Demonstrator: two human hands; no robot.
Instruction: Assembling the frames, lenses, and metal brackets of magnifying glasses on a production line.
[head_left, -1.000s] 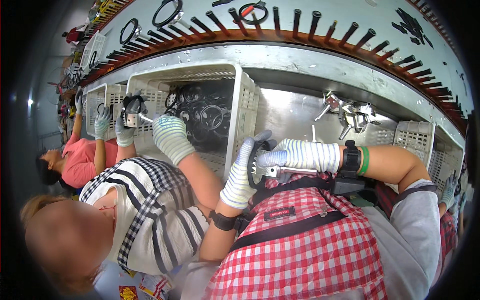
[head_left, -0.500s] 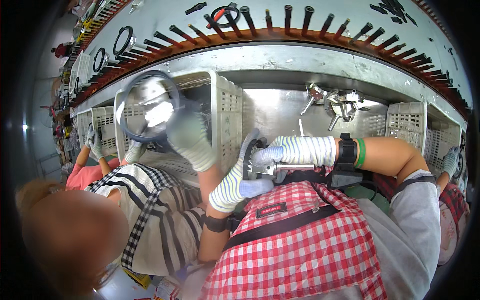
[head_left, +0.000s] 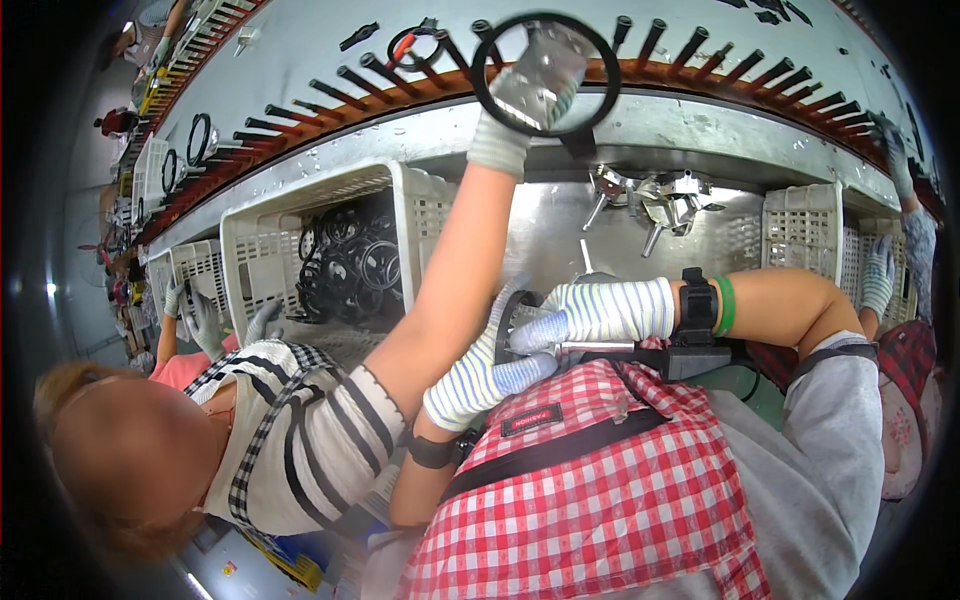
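My left hand (head_left: 485, 378), in a striped knit glove, is closed around a black ring (head_left: 508, 308) in front of my apron. Against the ring's inner side, my right hand (head_left: 595, 312), gloved alike, grips a metal bracket. The bracket's tube (head_left: 602, 347) sticks out below the right hand, along the apron's top edge. My fingers hide most of the bracket and where it meets the ring. Beyond my hands, several loose metal brackets (head_left: 672, 205) lie on a steel tray (head_left: 535, 215).
From the left, a co-worker's arm (head_left: 445, 265) crosses close to my left hand, holding a large black ring (head_left: 614, 90) with a clear-looking disc. A white crate (head_left: 408, 215) holds black rings. Another crate (head_left: 800, 225) stands right. Dark-handled rods (head_left: 690, 48) line the bench rail.
The co-worker's hand has carried the large ring from above the left crate to the bench rail, uncovering the rings in the crate. My hands have barely shifted and keep their hold.
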